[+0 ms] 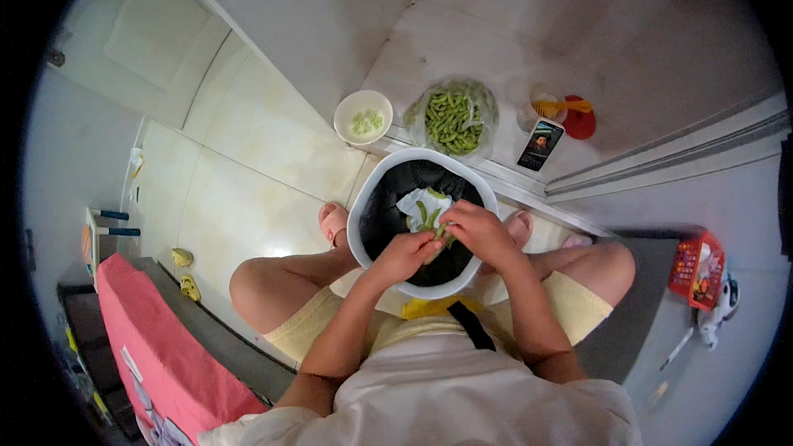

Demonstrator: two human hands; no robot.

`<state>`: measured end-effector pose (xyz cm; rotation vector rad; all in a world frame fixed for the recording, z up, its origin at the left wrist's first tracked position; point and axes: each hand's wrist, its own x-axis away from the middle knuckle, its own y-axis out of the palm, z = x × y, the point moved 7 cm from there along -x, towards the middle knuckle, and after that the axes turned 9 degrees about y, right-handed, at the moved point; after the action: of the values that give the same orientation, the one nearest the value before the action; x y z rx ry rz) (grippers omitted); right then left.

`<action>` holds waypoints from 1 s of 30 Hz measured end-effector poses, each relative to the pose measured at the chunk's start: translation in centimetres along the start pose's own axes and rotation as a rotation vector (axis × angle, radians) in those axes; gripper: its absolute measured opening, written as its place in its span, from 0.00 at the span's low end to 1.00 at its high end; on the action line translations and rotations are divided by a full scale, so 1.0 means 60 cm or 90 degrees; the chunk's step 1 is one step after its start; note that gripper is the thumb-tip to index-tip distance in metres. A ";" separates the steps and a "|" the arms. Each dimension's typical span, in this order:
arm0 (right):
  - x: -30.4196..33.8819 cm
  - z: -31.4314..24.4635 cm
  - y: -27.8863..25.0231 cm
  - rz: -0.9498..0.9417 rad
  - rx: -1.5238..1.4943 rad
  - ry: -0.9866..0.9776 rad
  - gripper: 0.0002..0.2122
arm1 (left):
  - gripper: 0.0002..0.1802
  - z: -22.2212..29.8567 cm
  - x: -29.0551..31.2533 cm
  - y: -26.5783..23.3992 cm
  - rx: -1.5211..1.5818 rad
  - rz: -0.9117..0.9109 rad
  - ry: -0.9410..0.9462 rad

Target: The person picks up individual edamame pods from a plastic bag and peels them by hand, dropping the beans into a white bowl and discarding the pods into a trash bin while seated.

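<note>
Both hands meet over a white bin (354, 227) that stands between my legs and is lined with a black bag. My left hand (406, 254) and my right hand (479, 234) are closed, fingertips pinching a green edamame pod (439, 235) between them. Below them in the bin lie a few green pods and a crumpled white paper (408, 205). Beyond the bin, a clear plastic bag (489, 116) is full of edamame pods (450, 121). To its left, a white bowl (341, 121) holds pale green shelled beans (367, 122).
A phone (541, 146) with its screen lit leans right of the bag, near a red lid (581, 121) and a yellow-orange comb-like thing (570, 106). A red basket (699, 271) sits far right. Pink cloth (157, 339) covers something at left; yellow shoes (189, 286) lie on the tiles.
</note>
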<state>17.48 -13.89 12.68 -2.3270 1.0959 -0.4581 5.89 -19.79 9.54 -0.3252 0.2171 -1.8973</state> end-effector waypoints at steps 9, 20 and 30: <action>0.020 0.066 0.072 -0.037 -0.499 0.300 0.10 | 0.11 0.017 0.011 -0.034 -0.246 0.147 0.037; 0.018 0.073 0.086 -0.052 -0.484 0.325 0.07 | 0.13 0.027 0.014 -0.011 -0.340 0.104 0.076; 0.013 0.066 0.083 -0.106 -0.483 0.298 0.06 | 0.11 0.027 0.017 -0.004 -0.409 0.088 0.035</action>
<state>16.93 -15.95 6.65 -3.0859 1.4868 -0.7829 5.91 -20.66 11.26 -0.6684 0.8699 -1.6595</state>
